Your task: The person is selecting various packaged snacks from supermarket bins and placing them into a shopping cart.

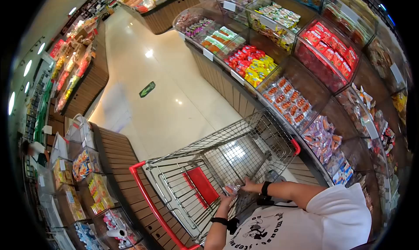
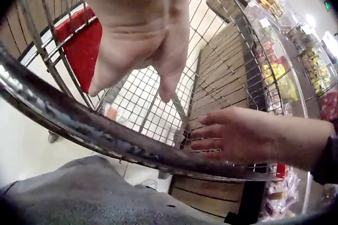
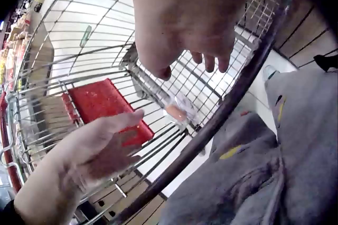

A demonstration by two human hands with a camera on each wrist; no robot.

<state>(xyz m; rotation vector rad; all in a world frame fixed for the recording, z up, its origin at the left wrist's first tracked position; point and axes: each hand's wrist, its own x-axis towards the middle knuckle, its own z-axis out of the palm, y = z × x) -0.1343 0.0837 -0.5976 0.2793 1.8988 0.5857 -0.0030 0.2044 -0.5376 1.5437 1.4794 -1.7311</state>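
Item under inspection: a small clear packet with orange contents, located inside the shopping cart, low between the near rim and the red panel. The wrist views blur it; whether it lies on the wires or is in the air cannot be confirmed.

The left hand is inside the cart on the red panel's side of the packet, fingers extended and apart, holding nothing visible. The right hand reaches over the cart's near rim, fingers loose and parted, likewise without a grip.

Further out, the red handle closes one end of the cart. Display bins stand beside the cart's opposite end, one with wrapped orange-red packets. Pale floor extends on the cart's far side.

Hazards, as judged: with neither hand securing it, the packet could lodge or slip at the wider wire gaps near the panel. A black wrist strap could catch the cart's rim if an arm is withdrawn carelessly. An unheld handle could allow the cart to roll against the bins if bumped.
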